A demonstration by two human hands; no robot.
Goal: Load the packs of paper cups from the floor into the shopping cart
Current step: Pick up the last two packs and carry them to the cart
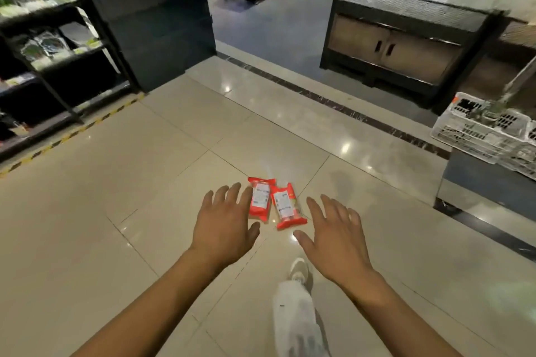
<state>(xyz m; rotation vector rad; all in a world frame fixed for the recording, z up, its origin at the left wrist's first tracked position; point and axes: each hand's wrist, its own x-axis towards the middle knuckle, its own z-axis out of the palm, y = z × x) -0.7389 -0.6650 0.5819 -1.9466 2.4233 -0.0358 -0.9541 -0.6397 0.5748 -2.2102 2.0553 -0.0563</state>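
Packs of paper cups, two: the left pack (260, 198) and the right pack (286, 206), both lying flat on the tiled floor (145, 182), side by side and touching or nearly so along their long edges, the right one skewed a little toward the viewer. Handling, judged: light for their bulk, since stacked paper cups weigh little; the film wrap looks glossy and likely slick; the contents would crush under a hard squeeze, so a moderate grip across the middle of each pack, thumb on one long side and fingers on the other, seems safest, with the crimped ends a poorer hold that may slip or tear. Appearance: red-orange wrapper, crimped flat at both ends, a white printed label panel down the centre of each; the print is too small to read. Hands: left hand (224, 226) hovers just left of the left pack, fingers spread wide, holding nothing; right hand (336, 236) hovers just right of the right pack, likewise splayed and empty. No shopping cart can be made out with certainty; white plastic crates (478, 130) stand at the right.
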